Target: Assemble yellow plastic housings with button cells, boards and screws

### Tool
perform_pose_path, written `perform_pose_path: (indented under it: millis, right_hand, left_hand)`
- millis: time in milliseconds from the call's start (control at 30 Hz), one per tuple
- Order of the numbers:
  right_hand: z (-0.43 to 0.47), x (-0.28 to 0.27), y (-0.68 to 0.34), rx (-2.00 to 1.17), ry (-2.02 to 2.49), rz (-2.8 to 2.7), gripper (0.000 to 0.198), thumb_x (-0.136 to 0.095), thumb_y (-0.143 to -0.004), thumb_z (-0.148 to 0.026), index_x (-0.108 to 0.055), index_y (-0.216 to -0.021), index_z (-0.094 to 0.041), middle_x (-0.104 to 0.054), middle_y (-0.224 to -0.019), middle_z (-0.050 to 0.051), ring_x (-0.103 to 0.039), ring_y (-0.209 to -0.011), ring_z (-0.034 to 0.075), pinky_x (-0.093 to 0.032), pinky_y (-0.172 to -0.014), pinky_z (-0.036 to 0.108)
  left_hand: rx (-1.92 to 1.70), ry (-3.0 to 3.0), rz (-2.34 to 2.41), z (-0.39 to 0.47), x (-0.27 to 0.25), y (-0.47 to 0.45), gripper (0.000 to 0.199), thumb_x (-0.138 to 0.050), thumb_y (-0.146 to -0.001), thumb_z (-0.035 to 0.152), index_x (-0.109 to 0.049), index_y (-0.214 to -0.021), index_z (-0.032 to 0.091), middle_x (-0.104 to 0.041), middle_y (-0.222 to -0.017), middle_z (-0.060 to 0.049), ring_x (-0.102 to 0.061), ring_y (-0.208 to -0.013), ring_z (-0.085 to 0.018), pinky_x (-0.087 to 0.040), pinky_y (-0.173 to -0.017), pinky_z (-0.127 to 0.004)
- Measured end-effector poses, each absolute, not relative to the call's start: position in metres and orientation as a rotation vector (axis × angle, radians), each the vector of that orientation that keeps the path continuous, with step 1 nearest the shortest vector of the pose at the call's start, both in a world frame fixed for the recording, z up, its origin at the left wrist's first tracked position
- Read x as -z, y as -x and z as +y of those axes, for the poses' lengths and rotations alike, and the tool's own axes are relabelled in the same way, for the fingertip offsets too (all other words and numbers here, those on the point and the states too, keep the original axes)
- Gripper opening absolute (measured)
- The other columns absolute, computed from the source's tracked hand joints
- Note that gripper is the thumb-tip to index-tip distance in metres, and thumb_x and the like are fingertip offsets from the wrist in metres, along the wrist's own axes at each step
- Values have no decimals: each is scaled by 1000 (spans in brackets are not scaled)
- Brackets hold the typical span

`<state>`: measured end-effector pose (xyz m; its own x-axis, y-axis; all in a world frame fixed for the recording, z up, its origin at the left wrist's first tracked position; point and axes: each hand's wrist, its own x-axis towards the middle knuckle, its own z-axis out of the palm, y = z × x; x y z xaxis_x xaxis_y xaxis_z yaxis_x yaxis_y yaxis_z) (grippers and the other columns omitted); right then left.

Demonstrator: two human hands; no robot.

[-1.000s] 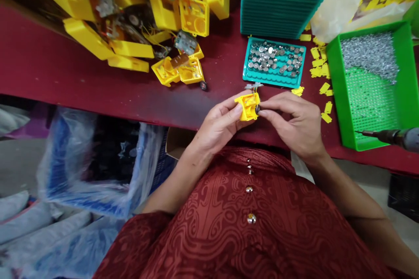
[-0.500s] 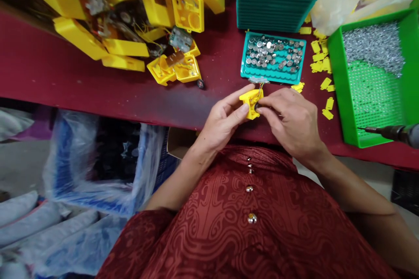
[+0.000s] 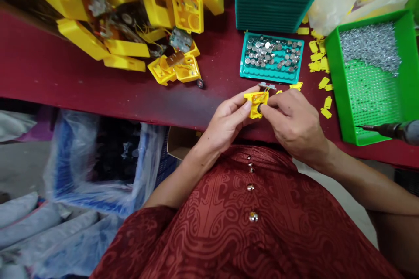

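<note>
My left hand (image 3: 231, 115) grips a small yellow plastic housing (image 3: 254, 98) by its left side, thumb on the near face. The open side of the housing faces up, and thin wires run from it to a small circuit board (image 3: 267, 86) at its far edge. With thumb and forefinger together, my right hand (image 3: 293, 117) pinches a small round black part (image 3: 259, 107) at the housing's right side. Just beyond my hands lies a teal tray (image 3: 255, 72) with many small silver button cells (image 3: 263, 52).
Stacked teal trays (image 3: 275, 8) stand behind. Yellow housings with wires (image 3: 176, 69) pile up at left. At right are loose yellow tabs (image 3: 324, 83), a green basket (image 3: 348, 126) of screws (image 3: 369, 45) and a screwdriver tip (image 3: 368, 127). A plastic-lined blue crate (image 3: 91, 200) sits below the table (image 3: 81, 91).
Both hands and the housing have shifted slightly right. The housing has turned so more of its inside shows, and the circuit board has swung to the right.
</note>
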<state>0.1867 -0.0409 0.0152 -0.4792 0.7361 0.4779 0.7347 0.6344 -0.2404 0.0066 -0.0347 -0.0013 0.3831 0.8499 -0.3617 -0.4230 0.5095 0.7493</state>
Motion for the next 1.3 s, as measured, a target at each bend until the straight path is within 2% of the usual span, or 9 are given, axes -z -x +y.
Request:
perform_pose_path:
  millis: [133, 333, 500, 600, 700, 1033, 1167, 1300]
  right_hand:
    - [-30, -15, -198, -52, 995, -2424, 39, -45, -111, -16, -68, -79, -17, -67, -82, 7, -54, -78, 18, -43, -67, 36]
    - [-24, -9, -211, -357, 1014, -2211, 11, -67, -104, -22, -77, -108, -20, -75, -98, 5, -70, -89, 16, -59, -75, 30]
    - [-31, -11, -207, -412, 1112, -2198, 14, -65, -103, -19, -79, -105, -20, -77, -98, 5, -74, -92, 18, -63, -85, 33]
    - [-33, -17, -206, -529, 1130, -2120, 19, -68, -100, -17, -79, -113, -23, -80, -103, 4, -75, -93, 17, -64, -84, 32]
    - [-38, -22, -204, -547, 1199, -1951, 25, -69, -98, -16, -78, -120, -23, -80, -106, 5, -75, -93, 17, -64, -85, 33]
    - [-43, -8, -204, -350, 1329, -1733, 18, -64, -102, -25, -76, -115, -21, -78, -99, 5, -74, -90, 18, -63, -80, 34]
    - [-42, -3, -200, -307, 1320, -1708, 9, -68, -99, -19, -76, -102, -21, -79, -95, 3, -75, -88, 16, -62, -79, 31]
    - [-41, -2, -196, -289, 1292, -1768, 11, -66, -100, -18, -76, -95, -21, -79, -92, 3, -75, -87, 17, -63, -81, 33]
  left_hand:
    - [-864, -633, 833, -36, 0, -6, 38, -85, -91, 40, -82, -124, 22, -80, -136, -8, -73, -130, -26, -57, -115, -40]
    - [-869, -521, 836, -34, -1, -5, 32, -83, -91, 35, -80, -120, 22, -82, -126, -6, -77, -107, -18, -64, -93, -30]
    - [-883, -629, 880, -31, 8, -10, 50, -95, -79, 34, -75, -123, 21, -80, -117, -5, -76, -102, -17, -65, -91, -29]
    - [-906, -664, 898, -29, 13, -13, 60, -101, -70, 37, -72, -119, 20, -80, -110, -3, -76, -98, -17, -66, -83, -27]
    - [-915, -668, 901, -29, 14, -14, 63, -103, -68, 39, -70, -119, 20, -82, -107, -3, -79, -96, -18, -66, -78, -26]
    - [-984, -774, 964, -13, 18, -17, 60, -96, -72, 36, -65, -120, 17, -84, -109, -10, -83, -92, -22, -67, -76, -30]
    - [-904, -749, 905, -8, 13, -15, 58, -95, -71, 34, -64, -118, 18, -84, -109, -10, -83, -95, -22, -66, -79, -30]
    - [-830, -681, 823, -7, 7, -13, 51, -85, -72, 32, -67, -118, 18, -84, -107, -8, -81, -96, -22, -65, -85, -33]
